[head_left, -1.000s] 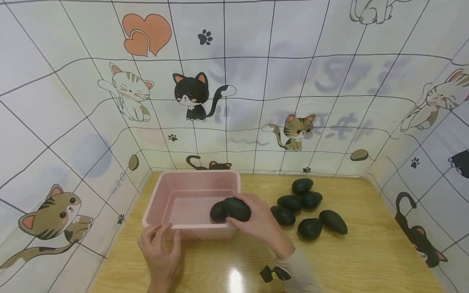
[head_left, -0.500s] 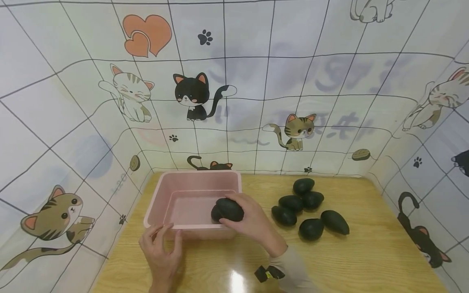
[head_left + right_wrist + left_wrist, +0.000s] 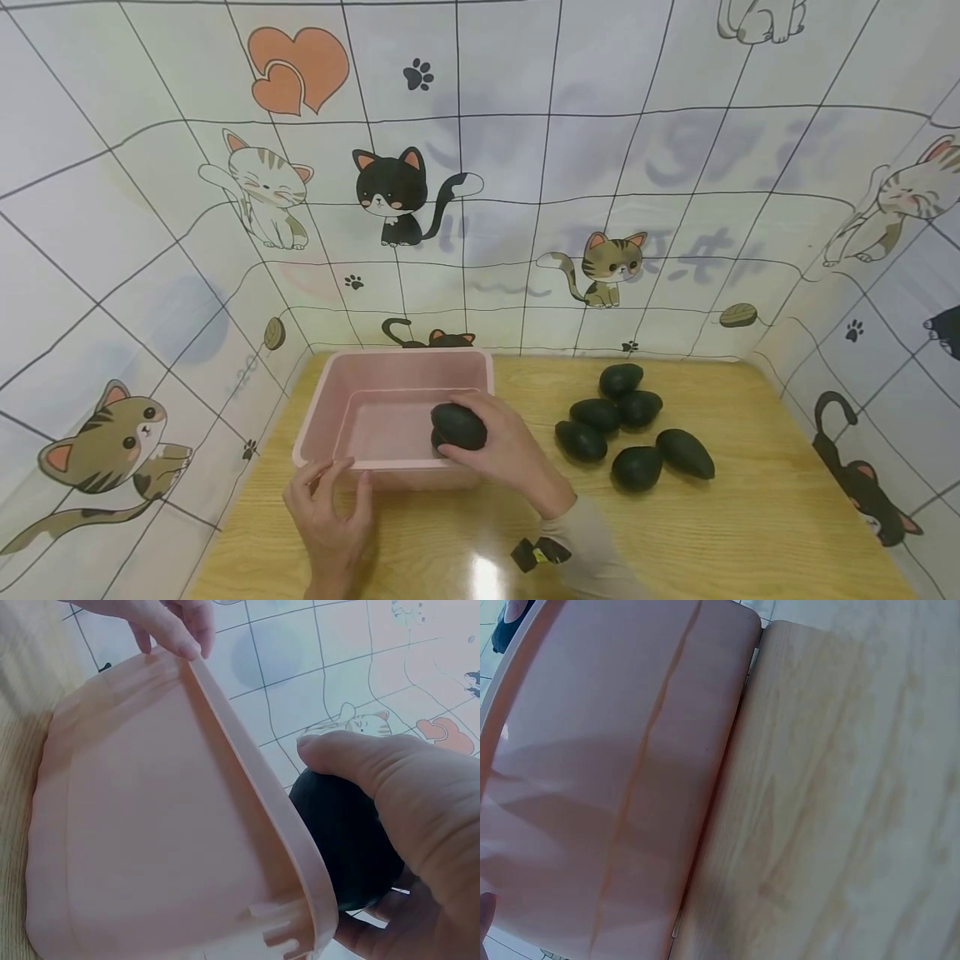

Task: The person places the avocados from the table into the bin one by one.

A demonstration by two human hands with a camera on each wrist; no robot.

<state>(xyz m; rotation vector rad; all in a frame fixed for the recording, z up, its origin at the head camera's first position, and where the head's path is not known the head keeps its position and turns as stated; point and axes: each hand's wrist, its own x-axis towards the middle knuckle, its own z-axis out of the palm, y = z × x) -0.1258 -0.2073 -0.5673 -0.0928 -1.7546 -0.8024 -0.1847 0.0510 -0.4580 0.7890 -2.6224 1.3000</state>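
A dark green avocado [image 3: 461,425] is gripped by my right hand [image 3: 510,446] inside the right front part of a pink plastic bin [image 3: 405,464]. In the right wrist view my thumb lies over the held avocado [image 3: 341,832], just past the bin's rim. Beneath it in the head view, a second avocado [image 3: 437,440] is mostly hidden; whether the two touch I cannot tell. My left hand [image 3: 330,512] holds the bin's front rim near its left corner, fingertips over the edge and thumb against the outer wall. The left wrist view is mostly the bin's outer wall [image 3: 577,787].
Several more avocados [image 3: 596,415] lie in a loose group to the bin's right. The bin stands on a wooden table [image 3: 780,517]. A cat-patterned wall covering [image 3: 510,233] encloses the back and both sides.
My right hand has moved a little left with its avocado, covering more of the avocado below. The left hand has stayed on the bin's rim.
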